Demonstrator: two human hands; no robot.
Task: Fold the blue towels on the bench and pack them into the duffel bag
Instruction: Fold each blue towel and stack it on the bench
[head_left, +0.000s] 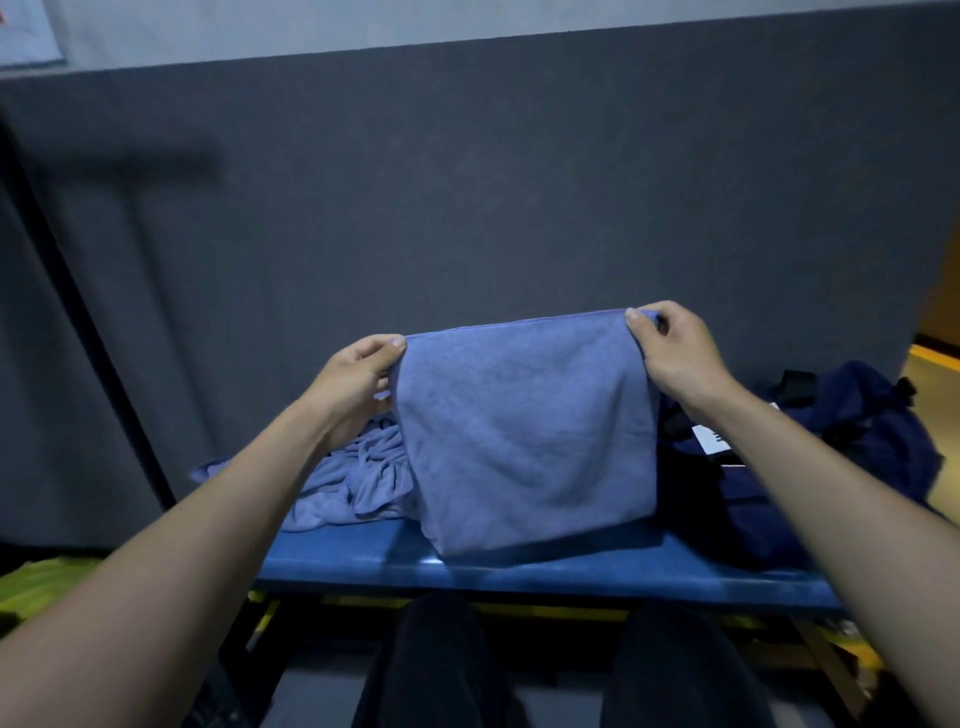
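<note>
Both grips pinch the top corners of a blue towel hung over the worktop.

Left hand and right hand each clamp a corner of the blue towel between thumb and fingers, so it hangs flat, its lower edge resting on the blue worktop. It looks light, soft and limp, likely to sag once a corner is let go; the hemmed corners seem the best hold. A crumpled towel lies at left behind it. The dark duffel bag sits at right; its opening is lost in shadow, and the hanging towel hides part of both.
</note>
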